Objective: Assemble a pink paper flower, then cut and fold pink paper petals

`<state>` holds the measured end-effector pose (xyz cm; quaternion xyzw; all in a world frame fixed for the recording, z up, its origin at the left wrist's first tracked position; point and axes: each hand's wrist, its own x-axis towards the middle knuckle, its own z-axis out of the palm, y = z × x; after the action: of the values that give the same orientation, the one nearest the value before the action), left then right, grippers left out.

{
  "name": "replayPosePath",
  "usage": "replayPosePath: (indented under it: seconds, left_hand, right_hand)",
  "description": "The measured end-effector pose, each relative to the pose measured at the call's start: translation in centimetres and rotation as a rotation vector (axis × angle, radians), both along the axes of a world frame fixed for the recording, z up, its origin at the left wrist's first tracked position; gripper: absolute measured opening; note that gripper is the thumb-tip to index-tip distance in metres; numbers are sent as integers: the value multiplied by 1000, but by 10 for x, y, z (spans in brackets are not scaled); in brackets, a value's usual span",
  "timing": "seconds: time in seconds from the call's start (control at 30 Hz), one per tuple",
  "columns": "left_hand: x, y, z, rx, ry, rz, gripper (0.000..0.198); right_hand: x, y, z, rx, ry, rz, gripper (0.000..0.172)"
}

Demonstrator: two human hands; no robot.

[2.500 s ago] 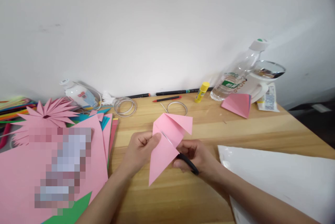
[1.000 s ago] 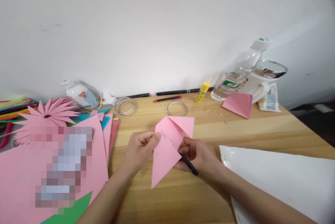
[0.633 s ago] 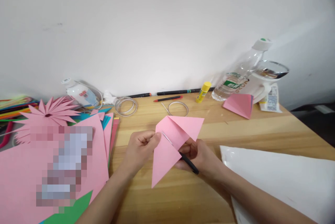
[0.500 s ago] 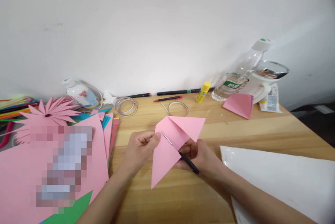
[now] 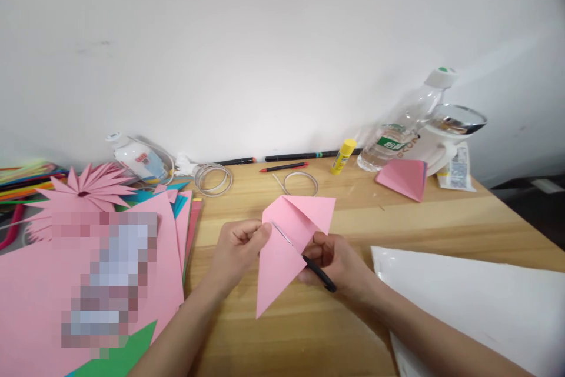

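A folded pink paper (image 5: 282,259) is held up over the wooden desk (image 5: 441,218), its long point hanging down. My left hand (image 5: 236,250) pinches its left edge between thumb and fingers. My right hand (image 5: 338,262) is closed round the black handles of scissors (image 5: 318,274). The scissors' thin silver blade lies across the paper's middle fold. A loose triangular flap of the paper spreads to the upper right.
Stacked coloured sheets (image 5: 88,283) and a pink paper flower (image 5: 83,189) fill the left. Wire coils (image 5: 212,178), pens (image 5: 282,166), a glue stick (image 5: 342,155), a plastic bottle (image 5: 399,127) and another folded pink piece (image 5: 401,177) line the back. A white sheet (image 5: 477,300) lies at the right.
The upper right flap of the pink paper swung out wider, then drew back a little. My right hand with the scissors crept slightly up along the fold. My left hand stayed put.
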<state>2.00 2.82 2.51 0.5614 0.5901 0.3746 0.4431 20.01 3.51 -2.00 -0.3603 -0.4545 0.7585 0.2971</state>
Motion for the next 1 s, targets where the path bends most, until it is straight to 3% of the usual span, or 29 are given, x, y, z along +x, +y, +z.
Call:
replayPosePath:
  seconds: [0.57,0.8,1.0]
  left_hand:
    - [0,2,1,23,-46,39,35]
    - [-2,2,-5,-10,-84,51,34]
    - [-1,1,-4,10,-32,38,36]
  right_hand:
    - [-1,2,4,25,-58,-10,35]
    - [0,3,4,-54,135,20,35]
    - [2,3,0,-102,176,-1,28]
